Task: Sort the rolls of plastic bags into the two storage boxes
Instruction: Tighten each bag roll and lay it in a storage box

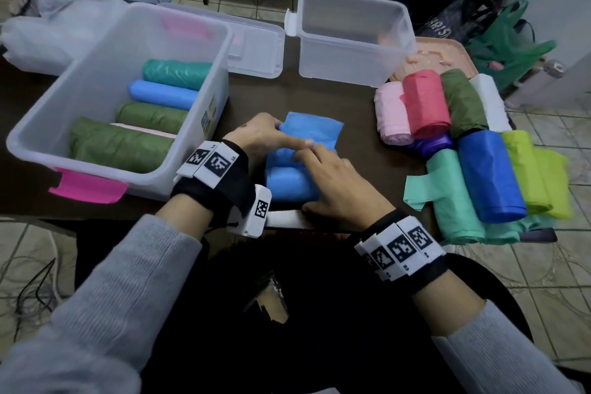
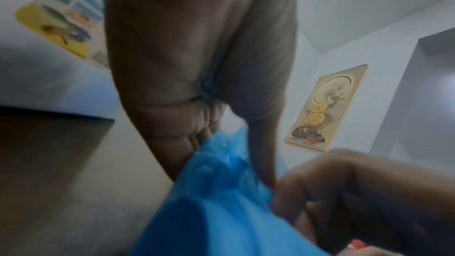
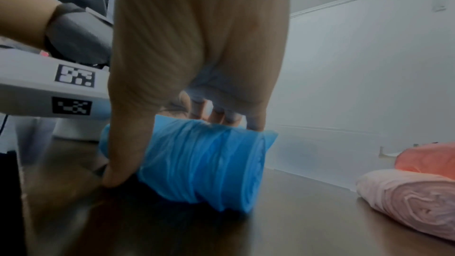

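A light blue roll point(image 1: 287, 184) lies at the middle of the dark table point(image 1: 249, 99), its loose flap point(image 1: 315, 131) spread away from me. My left hand point(image 1: 283, 134) pinches the flap's left edge; in the left wrist view its fingers point(image 2: 197, 139) bunch the blue plastic point(image 2: 221, 201). My right hand point(image 1: 319, 176) grips the roll, fingers over the top and thumb point(image 3: 128, 153) down at its near side. The large clear box point(image 1: 38, 125) at left holds several rolls. The small clear box point(image 1: 351, 67) behind stands empty.
Several rolls are heaped at the right: pink point(image 1: 391, 115), red point(image 1: 425, 105), dark blue point(image 1: 489, 176), mint point(image 1: 454, 201), lime point(image 1: 531, 176) and others. A clear lid point(image 1: 256, 41) lies between the boxes. A pink lid point(image 1: 447, 54) lies behind the heap. Bags point(image 1: 499, 29) sit on the floor.
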Demonstrator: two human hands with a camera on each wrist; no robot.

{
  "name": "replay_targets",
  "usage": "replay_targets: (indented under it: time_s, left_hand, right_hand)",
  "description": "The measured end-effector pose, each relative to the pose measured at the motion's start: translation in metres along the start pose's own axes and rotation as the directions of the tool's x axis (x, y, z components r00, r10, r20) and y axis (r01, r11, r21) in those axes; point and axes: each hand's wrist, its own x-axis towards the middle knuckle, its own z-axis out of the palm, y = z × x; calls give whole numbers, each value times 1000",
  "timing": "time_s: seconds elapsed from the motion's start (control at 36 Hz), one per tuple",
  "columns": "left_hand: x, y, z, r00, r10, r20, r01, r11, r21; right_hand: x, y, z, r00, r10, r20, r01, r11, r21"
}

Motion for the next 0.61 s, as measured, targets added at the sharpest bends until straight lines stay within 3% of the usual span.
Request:
replay_targets:
  time_s: [0.17,0.25,0.33,0.39,0.5,0.61]
  left_hand:
    - [15,1,2,965,59,-255,0,974,225]
    - [17,6,4,933,31,-358,47,977,206]
    - [16,3,2,963,-90,-253,124,985,120]
    - [15,0,1,980,-135,-147,157,976,151]
    - [9,4,1,992,-99,-79,117,955,273]
    - [6,2,1,999,24,-48,-14,979,202]
  right_hand:
    - [-5,1,-5,1000,3,-8,-3,999,44]
    - [-5,-1,-7,1000,-11,-15,11,1000,16]
    - [-2,-1,-6,1000,-6,1,6,1000,-16]
    - [1,-3,-5,1000,-8,28,10,999,-50]
    - [3,-8,-2,997,-11,71,15,999,-46]
    - [3,-12,0,989,-11,150,9,1000,15]
